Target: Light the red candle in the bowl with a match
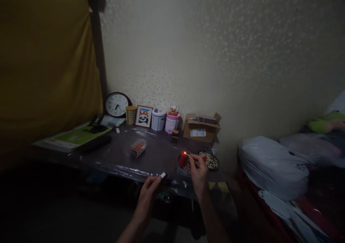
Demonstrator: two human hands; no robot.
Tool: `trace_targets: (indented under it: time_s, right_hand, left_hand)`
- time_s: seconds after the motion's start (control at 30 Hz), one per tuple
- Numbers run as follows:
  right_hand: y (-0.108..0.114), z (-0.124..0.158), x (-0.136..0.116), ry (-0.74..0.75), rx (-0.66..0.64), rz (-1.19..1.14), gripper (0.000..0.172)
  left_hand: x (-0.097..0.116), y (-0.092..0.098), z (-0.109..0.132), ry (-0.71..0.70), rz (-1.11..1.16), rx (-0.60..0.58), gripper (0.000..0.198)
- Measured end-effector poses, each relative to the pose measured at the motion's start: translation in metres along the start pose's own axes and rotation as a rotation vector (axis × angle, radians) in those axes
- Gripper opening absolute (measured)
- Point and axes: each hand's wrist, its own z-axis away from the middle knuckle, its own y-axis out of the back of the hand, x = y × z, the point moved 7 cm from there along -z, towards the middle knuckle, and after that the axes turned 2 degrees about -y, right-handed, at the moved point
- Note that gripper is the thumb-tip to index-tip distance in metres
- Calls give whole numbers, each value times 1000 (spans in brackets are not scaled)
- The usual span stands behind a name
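Two bare hands reach forward over the near edge of the dark, plastic-covered table (159, 155), forearms rising from the bottom of the view. The left hand (149, 190) is lower and closer in, its fingers curled and pressed together around a small box (163, 175), which it pinches by the end so the pale face points right. The right hand (198, 169) is stretched further out, wrist bent, with thumb and forefinger pinching a lit match (184, 153); its flame glows just above a red candle (181, 160) near the table's front right corner. Just right of the candle, partly behind the right hand, a dark dish (217, 163) holds a heap of pale sticks; whether the candle stands in that same dish is too dim to tell. Near the middle of the table lies a clear plastic packet (138, 147) with orange contents. Along the wall stand a round clock (116, 104), a yellow cup (130, 114), a framed panda picture (143, 116), a white tin (158, 119), a pink tin (172, 122) and an open cardboard box (201, 129) with dark items inside.
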Motion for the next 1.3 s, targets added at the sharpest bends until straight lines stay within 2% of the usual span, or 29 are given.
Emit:
trace_targets:
  time_s: [0.13,0.57,1.3]
  right_hand:
    - [-2,-3,0,18,-5,24,18]
    - [-8,-5,8,9,-8,10,19]
    - [-10,-6,7,19,-10,34,21]
  left_hand:
    - [-5,-2,-2,32,19,-50,26]
    - [-5,-3,-1,56,59,-35,27]
    - [-8,0,-1,55,38,-39,25]
